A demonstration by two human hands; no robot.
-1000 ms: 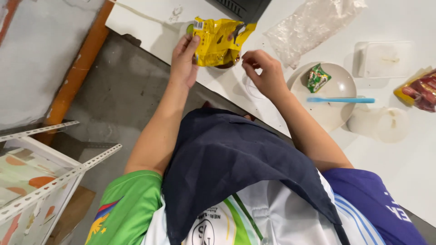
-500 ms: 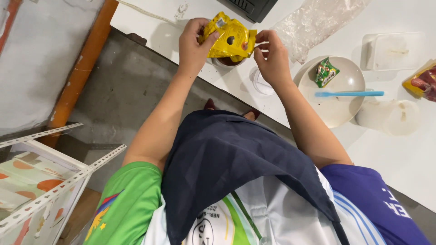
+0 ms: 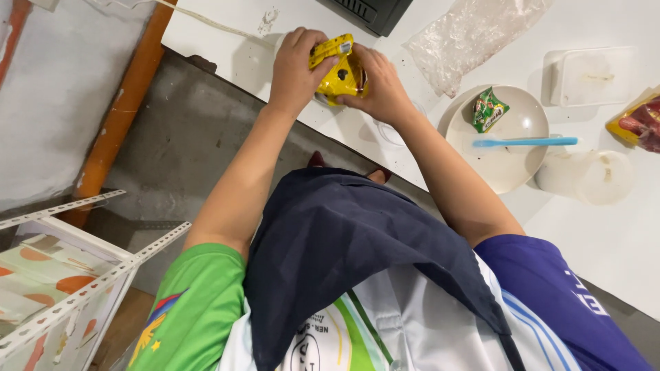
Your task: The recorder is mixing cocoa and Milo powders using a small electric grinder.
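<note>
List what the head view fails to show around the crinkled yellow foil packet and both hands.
- Crinkled yellow foil packet: sides covered by left hand and right hand.
- Whatever sits beneath the packet: hidden by it.
- Red-and-yellow wrapped pack: cut by the frame's right edge.
- Black box: cut by the top edge.

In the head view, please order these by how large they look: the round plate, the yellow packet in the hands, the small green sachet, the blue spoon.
1. Plate, clearly largest.
2. Yellow packet, partly covered by the left hand and right hand.
3. Blue spoon: longer than the sachet, but thin.
4. Green sachet. Spoon and sachet are close; order unsure.
</note>
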